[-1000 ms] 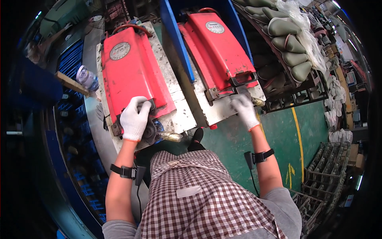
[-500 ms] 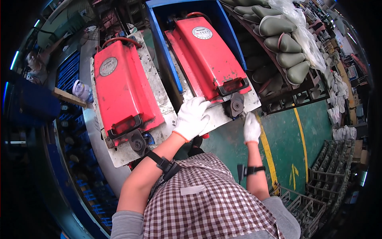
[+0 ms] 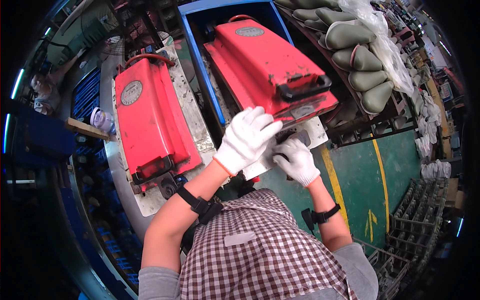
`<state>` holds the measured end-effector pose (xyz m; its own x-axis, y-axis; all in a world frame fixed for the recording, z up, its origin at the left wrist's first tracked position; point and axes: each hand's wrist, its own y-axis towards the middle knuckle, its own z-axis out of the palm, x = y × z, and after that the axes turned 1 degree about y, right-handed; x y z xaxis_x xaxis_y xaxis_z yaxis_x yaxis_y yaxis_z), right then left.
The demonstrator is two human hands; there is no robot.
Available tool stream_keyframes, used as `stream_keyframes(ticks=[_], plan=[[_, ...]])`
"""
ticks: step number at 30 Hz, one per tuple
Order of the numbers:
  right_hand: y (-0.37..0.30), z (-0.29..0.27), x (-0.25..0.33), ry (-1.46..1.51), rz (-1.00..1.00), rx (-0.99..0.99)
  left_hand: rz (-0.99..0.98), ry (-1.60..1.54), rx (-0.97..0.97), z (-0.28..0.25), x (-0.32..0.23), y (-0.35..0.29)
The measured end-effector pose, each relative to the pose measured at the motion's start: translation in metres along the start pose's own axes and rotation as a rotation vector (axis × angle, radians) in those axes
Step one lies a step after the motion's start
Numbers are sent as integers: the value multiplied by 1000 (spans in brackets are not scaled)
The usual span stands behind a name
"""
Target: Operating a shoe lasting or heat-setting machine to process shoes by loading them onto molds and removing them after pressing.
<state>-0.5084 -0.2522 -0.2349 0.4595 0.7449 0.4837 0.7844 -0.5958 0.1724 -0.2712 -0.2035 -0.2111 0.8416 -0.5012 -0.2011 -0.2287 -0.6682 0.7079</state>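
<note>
The right-hand red metal cover (image 3: 250, 60) has its near end tilted up off its pale base plate (image 3: 316, 131). My left hand (image 3: 248, 140), in a white glove, is at the cover's near left corner, its bent fingers gripping the edge. Just below the raised end is my white-gloved right hand (image 3: 296, 160), fingers curled in beside a dark latch (image 3: 301, 137); whatever lies in them is hidden. A black handle (image 3: 305, 89) crosses the cover's near end. To the left, a second red cover (image 3: 145, 120) lies down on its own plate.
A blue metal housing (image 3: 202, 65) surrounds the right cover's far part. Olive-green shoe-shaped forms (image 3: 350, 35) fill a rack at right, partly under clear plastic. Metal racks (image 3: 420, 210) stand on the green floor, lower right. A pale lilac container (image 3: 102, 120) sits beside the left cover.
The right cover's near end has risen. My left hand has moved slightly up and right with its edge. My right hand has moved left, under the raised end.
</note>
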Motion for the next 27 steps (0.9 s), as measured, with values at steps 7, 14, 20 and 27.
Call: stream_keyframes(ticks=[7,14,20,27], plan=[[133,59,-64,-270,297,-213,-187,-83,-316,-60,12,95],[180,58,-104,50,409,-249,-331,-248,-303,-105,47,163],[121,-9,-48,1545,949,-197,-563,-749,-575,-105,43,112],[6,26,0,2200,500,79,-1230,-1217,-503,-79,42,-40]])
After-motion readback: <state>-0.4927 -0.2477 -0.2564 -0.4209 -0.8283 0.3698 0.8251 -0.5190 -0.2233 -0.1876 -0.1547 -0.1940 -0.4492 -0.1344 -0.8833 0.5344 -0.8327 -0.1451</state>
